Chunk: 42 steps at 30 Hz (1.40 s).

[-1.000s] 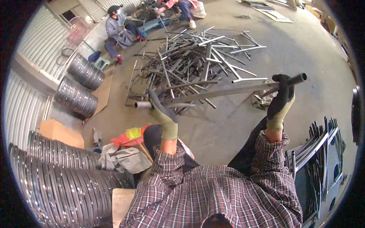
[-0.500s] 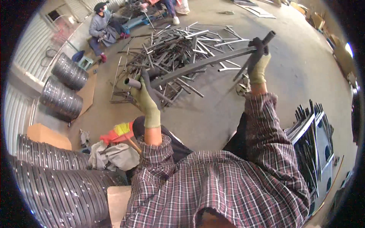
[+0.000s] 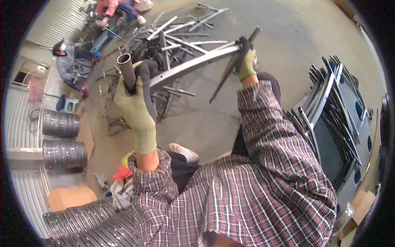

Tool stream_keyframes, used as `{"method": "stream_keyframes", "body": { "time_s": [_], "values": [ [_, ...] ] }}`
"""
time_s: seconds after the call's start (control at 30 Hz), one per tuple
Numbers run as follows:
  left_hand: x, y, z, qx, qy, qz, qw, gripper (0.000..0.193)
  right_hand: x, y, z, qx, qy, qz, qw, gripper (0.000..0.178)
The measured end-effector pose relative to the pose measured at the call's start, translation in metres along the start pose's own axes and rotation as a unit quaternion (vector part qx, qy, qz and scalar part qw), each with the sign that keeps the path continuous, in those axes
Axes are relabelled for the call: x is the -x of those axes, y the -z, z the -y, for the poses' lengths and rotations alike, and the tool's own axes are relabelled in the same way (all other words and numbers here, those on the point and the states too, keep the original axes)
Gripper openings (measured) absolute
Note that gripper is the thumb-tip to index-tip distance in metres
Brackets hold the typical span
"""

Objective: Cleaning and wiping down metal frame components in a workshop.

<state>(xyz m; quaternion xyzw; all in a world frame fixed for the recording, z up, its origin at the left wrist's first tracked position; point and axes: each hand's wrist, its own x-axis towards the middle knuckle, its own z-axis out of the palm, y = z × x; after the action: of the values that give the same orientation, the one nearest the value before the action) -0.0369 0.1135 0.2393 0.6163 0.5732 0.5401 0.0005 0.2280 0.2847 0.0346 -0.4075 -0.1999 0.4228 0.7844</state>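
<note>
A welded metal frame piece (image 3: 195, 66) spans between my two gloved hands, its long flat bar slightly curved and short round tubes at its ends. My left hand (image 3: 139, 101) is closed around the left end, where an open tube mouth points up toward me. At the far right end, my right hand (image 3: 247, 61) grips the bar beside the other tube; a thin dark leg slants down below it. Beyond the bar, a heap of loose metal frame parts (image 3: 150, 57) lies on the floor, partly hidden by the piece and my left hand.
At my right, dark metal bars (image 3: 329, 111) lean stacked on a panel with round holes. Wrapped black coils (image 3: 65, 154) stand at the left, near a cardboard piece (image 3: 72, 199) and a grey cloth (image 3: 121, 195). A seated person (image 3: 70, 61) and another worker (image 3: 111, 8) are beyond.
My view has turned rightward, bringing more of the right-hand stack in. The frame piece's left end has come up and nearer, its tube mouth tipping upward. Both hands keep their hold.
</note>
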Motion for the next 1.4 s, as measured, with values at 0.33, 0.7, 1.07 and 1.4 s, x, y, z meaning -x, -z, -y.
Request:
{"method": "stream_keyframes", "body": {
  "time_s": [0.33,0.7,1.07,1.4],
  "values": [
    [0.019,-0.011,0.038,0.267,0.117,-0.005,0.956,0.033,-0.021,0.017,0.069,0.225,0.163,0.158,0.948,0.044],
    [-0.012,0.071,0.139,0.25,0.137,-0.224,0.932,0.034,0.093,-0.056,0.1,0.082,0.127,0.402,0.903,0.052],
    [0.027,0.044,0.081,0.193,0.228,-0.127,0.946,0.04,0.057,-0.08,0.094,0.098,0.098,0.277,0.951,0.053],
    [0.062,0.047,0.142,0.208,0.24,-0.095,0.943,0.049,0.109,0.058,0.116,0.266,0.185,0.248,0.913,0.026]
  ]
}}
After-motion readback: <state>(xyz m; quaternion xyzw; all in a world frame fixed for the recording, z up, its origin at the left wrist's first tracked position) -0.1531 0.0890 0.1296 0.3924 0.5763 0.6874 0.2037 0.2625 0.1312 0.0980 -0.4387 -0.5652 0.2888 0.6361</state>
